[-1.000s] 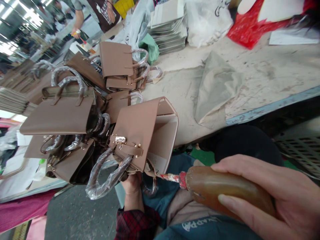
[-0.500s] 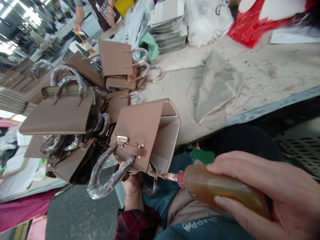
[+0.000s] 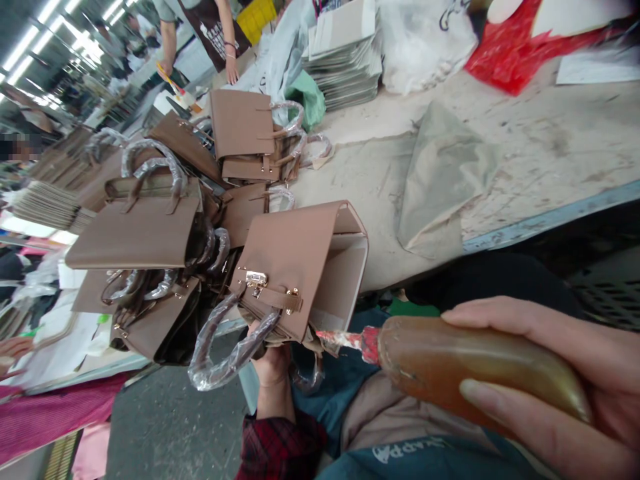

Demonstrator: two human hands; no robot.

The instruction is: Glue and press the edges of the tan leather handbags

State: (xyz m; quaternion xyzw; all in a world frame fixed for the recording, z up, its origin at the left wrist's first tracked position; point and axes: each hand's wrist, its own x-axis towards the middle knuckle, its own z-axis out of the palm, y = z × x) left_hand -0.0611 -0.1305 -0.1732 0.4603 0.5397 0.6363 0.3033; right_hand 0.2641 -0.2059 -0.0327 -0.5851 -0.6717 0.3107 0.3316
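A tan handbag [image 3: 295, 247] is tilted on its side in front of me, its pale inner side panel facing right. My left hand [image 3: 273, 363] grips it from below, and the bag hides most of the fingers. Its plastic-wrapped handle [image 3: 215, 350] hangs to the left, near a metal clasp [image 3: 256, 277]. In my right hand [image 3: 550, 373] is an amber glue bottle [image 3: 450, 367], held between thumb and fingers. The bottle's red, glue-crusted nozzle [image 3: 350, 339] points left, its tip close to the bag's lower edge; whether they touch I cannot tell.
More brown handbags [image 3: 135, 227] are heaped on the left of the worktable [image 3: 370, 173]. Behind stand a stack of flat panels [image 3: 345, 67], a white plastic bag [image 3: 425, 47] and a red plastic bag [image 3: 510, 53]. A grey cloth [image 3: 445, 173] lies right of centre. A co-worker's hand [image 3: 231, 69] shows at the back.
The whole view has shifted slightly. The glue bottle's nozzle has risen a little against the bag, and more of the bottle shows in my right hand. My left hand still holds the bag.
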